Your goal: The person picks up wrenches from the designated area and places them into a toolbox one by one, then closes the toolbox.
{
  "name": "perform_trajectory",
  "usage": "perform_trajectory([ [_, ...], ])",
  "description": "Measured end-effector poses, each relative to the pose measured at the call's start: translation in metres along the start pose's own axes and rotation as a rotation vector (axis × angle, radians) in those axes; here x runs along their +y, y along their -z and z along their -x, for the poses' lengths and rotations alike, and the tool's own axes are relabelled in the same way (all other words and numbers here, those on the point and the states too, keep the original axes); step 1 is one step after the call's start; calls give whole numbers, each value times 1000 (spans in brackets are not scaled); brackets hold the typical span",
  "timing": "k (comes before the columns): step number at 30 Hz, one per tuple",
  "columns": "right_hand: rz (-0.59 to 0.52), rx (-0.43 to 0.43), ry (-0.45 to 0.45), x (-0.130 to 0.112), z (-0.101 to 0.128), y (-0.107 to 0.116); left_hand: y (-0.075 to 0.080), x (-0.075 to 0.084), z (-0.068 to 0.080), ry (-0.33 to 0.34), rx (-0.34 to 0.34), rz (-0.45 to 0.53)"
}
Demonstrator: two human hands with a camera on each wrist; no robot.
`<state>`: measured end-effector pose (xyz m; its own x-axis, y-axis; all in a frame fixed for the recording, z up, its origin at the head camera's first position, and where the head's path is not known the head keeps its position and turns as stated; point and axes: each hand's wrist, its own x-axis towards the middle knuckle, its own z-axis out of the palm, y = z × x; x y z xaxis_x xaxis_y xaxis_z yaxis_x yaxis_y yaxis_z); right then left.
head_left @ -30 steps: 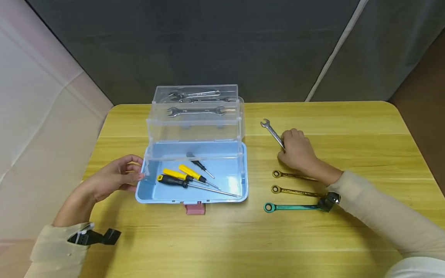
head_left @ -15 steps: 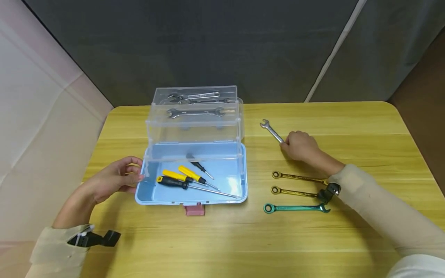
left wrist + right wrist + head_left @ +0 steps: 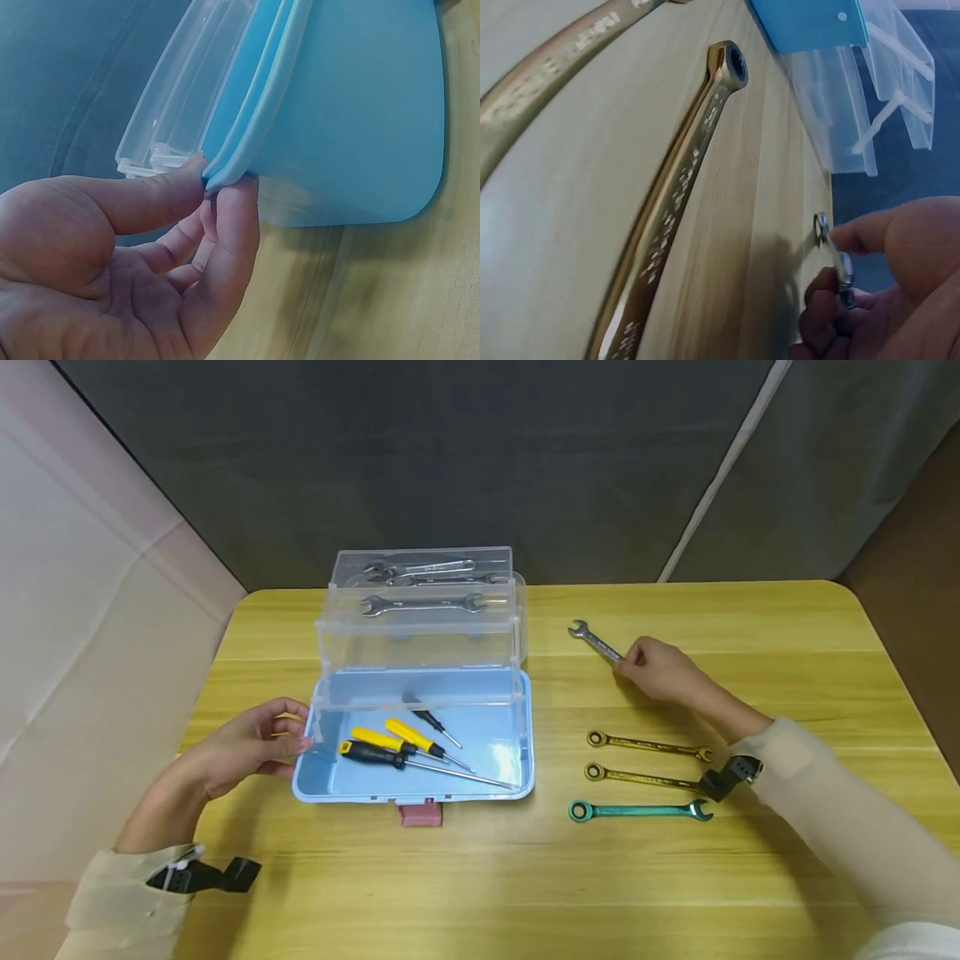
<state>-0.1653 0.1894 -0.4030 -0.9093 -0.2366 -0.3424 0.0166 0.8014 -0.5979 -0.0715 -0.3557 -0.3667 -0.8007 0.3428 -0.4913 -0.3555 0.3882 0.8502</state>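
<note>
A blue toolbox (image 3: 517,760) with clear fold-out trays (image 3: 420,635) stands open on the wooden table. My left hand (image 3: 255,745) pinches its left rim (image 3: 225,169) between thumb and fingers. Inside lie several screwdrivers (image 3: 397,745), and silver wrenches (image 3: 422,602) rest in the upper trays. To the right, my right hand (image 3: 652,667) holds the end of a silver wrench (image 3: 594,642) between thumb and fingers, its open head pointing left; the same silver wrench (image 3: 832,255) shows in the right wrist view.
Two gold ratchet wrenches (image 3: 647,744) (image 3: 637,773) and a green one (image 3: 637,811) lie in a row right of the box. The gold wrench (image 3: 682,195) fills the right wrist view. A pink latch (image 3: 420,812) juts from the box's front. A grey curtain hangs behind.
My right hand has moved back and to the right with the silver wrench, turning it flatter. The left hand has stayed on the box rim.
</note>
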Motion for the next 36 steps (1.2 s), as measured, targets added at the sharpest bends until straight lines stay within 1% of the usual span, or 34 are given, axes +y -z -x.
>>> perform_trajectory([
  [3,-71,39,25,7,2,1,0,0,0,-1,-5,3],
  [9,-257,66,87,25,5,-2,1,1,0,-7,-10,1],
  [12,-321,115,94,32,7,-7,0,2,0,-6,-5,-5],
  [15,-378,166,83,35,7,-11,-1,2,0,5,2,-13],
  [18,-414,200,67,35,7,-13,-2,3,1,12,6,-15],
  [22,-444,217,36,34,5,-15,-2,3,1,18,10,-15],
  [28,-499,207,9,33,5,-13,-2,2,1,20,10,-18],
  [36,-569,196,19,34,6,-10,-1,1,0,16,7,-10],
])
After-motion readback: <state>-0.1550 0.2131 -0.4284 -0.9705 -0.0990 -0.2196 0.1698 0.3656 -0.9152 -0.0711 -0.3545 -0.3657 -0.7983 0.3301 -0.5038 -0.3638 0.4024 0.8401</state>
